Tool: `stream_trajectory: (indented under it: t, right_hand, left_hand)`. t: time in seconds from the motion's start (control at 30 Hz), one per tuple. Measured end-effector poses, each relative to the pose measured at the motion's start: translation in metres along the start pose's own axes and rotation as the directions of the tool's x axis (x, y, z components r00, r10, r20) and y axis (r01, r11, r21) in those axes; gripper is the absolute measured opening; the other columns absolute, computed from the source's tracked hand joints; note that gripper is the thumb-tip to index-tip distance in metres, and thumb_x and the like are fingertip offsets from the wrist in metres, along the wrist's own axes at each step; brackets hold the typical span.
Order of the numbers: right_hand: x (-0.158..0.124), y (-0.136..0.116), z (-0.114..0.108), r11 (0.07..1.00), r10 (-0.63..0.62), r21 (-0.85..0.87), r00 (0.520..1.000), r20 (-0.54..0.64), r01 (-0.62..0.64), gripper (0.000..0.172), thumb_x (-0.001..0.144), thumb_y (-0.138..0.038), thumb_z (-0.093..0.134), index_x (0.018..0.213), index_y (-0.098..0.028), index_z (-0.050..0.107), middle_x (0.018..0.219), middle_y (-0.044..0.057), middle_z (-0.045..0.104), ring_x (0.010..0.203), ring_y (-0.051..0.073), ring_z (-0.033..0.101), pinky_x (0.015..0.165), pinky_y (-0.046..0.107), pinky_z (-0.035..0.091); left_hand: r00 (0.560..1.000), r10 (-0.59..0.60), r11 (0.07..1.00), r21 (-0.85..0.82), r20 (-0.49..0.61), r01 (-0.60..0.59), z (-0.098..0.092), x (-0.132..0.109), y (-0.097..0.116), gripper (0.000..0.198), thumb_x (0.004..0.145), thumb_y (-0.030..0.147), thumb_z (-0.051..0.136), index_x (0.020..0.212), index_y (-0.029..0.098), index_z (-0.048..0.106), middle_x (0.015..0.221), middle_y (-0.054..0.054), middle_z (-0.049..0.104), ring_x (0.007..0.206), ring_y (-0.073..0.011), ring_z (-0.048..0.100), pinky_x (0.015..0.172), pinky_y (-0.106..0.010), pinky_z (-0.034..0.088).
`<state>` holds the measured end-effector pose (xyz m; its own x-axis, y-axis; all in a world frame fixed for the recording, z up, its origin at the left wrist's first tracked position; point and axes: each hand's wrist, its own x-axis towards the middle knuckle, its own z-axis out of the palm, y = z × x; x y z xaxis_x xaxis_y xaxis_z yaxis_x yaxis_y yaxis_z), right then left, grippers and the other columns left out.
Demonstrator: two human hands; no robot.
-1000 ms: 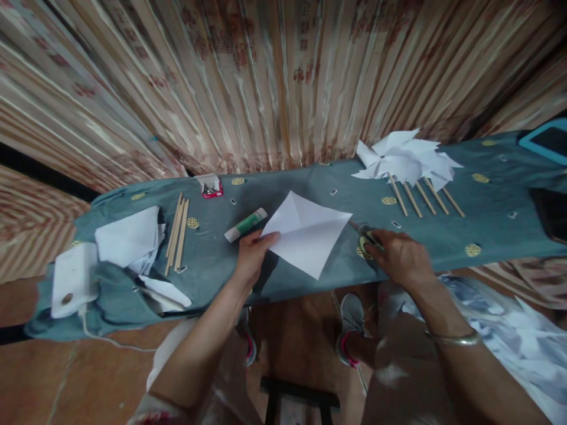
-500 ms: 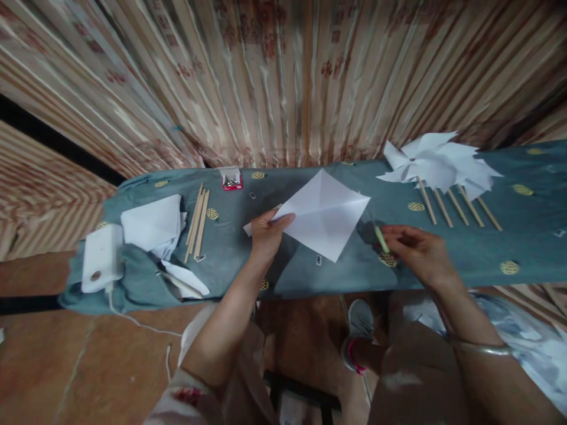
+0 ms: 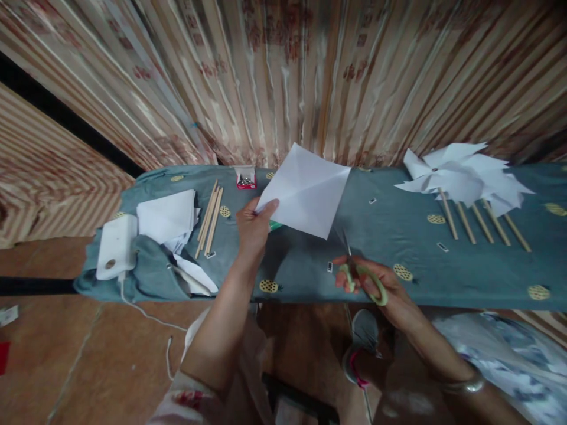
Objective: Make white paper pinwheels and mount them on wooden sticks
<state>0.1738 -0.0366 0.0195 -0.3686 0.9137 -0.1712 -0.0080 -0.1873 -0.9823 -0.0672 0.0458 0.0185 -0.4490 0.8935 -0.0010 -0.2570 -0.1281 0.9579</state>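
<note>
My left hand pinches one corner of a creased white paper square and holds it lifted above the blue-green cloth-covered table. My right hand grips green-handled scissors, fingers through the loops, blades pointing up toward the paper's lower corner. The blade tips sit just below the paper. A green glue stick peeks out behind my left hand.
Several white paper pinwheels on wooden sticks lie at the right. Bare wooden sticks, a pile of white paper, a white charger with cable and a small red box of pins lie at the left. A striped curtain hangs behind.
My right hand picked the scissors up from the table and moved left under the paper. My left hand raised the paper off the cloth and toward the curtain.
</note>
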Motion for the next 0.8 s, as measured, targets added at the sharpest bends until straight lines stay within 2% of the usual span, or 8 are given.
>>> stream_trajectory:
  t: [0.07, 0.2, 0.5, 0.67, 0.8]
  right_hand:
    - [-0.0018, 0.0035, 0.0071, 1.0, 0.002, 0.0, 0.999, 0.042, -0.002, 0.055, 0.074, -0.066, 0.07, 0.105, -0.021, 0.071, 0.075, 0.004, 0.07, 0.064, 0.015, 0.059, 0.058, 0.027, 0.049]
    - [-0.0027, 0.0101, 0.013, 1.0, 0.017, 0.001, 0.998, 0.053, -0.017, 0.05, 0.074, -0.061, 0.073, 0.105, -0.023, 0.072, 0.075, 0.003, 0.07, 0.064, 0.015, 0.061, 0.059, 0.027, 0.05]
    - [0.0012, 0.0092, 0.01, 0.998, 0.0, -0.06, 0.999, 0.049, 0.003, 0.051, 0.075, -0.066, 0.068, 0.104, -0.024, 0.072, 0.07, 0.002, 0.068, 0.062, 0.015, 0.06, 0.06, 0.027, 0.05]
    - [0.0022, 0.0092, 0.0103, 0.996, -0.022, -0.09, 0.999, 0.028, 0.025, 0.052, 0.076, -0.067, 0.067, 0.102, -0.023, 0.073, 0.069, 0.002, 0.068, 0.06, 0.015, 0.06, 0.06, 0.028, 0.051]
    - [0.003, 0.0074, 0.0101, 0.994, -0.017, -0.109, 0.999, 0.028, 0.02, 0.051, 0.076, -0.066, 0.067, 0.102, -0.023, 0.074, 0.069, 0.002, 0.069, 0.06, 0.015, 0.06, 0.059, 0.029, 0.052]
  left_hand:
    - [1.0, -0.001, 1.0, 0.015, -0.02, 0.001, -0.0025, 0.0013, 0.0007, 0.008, 0.067, 0.021, 0.079, 0.072, 0.021, 0.073, 0.062, 0.005, 0.065, 0.053, -0.0079, 0.053, 0.052, -0.02, 0.045]
    - [0.999, 0.006, 0.999, 0.051, -0.041, -0.004, -0.0032, 0.0017, -0.0016, 0.008, 0.069, 0.019, 0.079, 0.075, 0.02, 0.074, 0.065, 0.004, 0.066, 0.055, -0.0084, 0.054, 0.054, -0.021, 0.045]
    - [0.999, 0.045, 0.997, 0.061, 0.03, -0.047, 0.0015, -0.0035, -0.0055, 0.011, 0.069, 0.024, 0.08, 0.076, 0.019, 0.074, 0.061, 0.005, 0.062, 0.054, -0.0093, 0.051, 0.053, -0.023, 0.041]
    - [1.0, 0.005, 0.995, 0.103, 0.022, -0.007, 0.0012, -0.0043, -0.0071, 0.02, 0.068, 0.031, 0.084, 0.078, 0.018, 0.072, 0.063, 0.004, 0.062, 0.064, -0.0122, 0.055, 0.059, -0.024, 0.044]
    - [1.0, 0.008, 0.995, 0.102, 0.019, -0.01, 0.0019, -0.0047, -0.0077, 0.016, 0.07, 0.026, 0.083, 0.077, 0.017, 0.072, 0.063, 0.004, 0.061, 0.061, -0.0103, 0.051, 0.059, -0.024, 0.042]
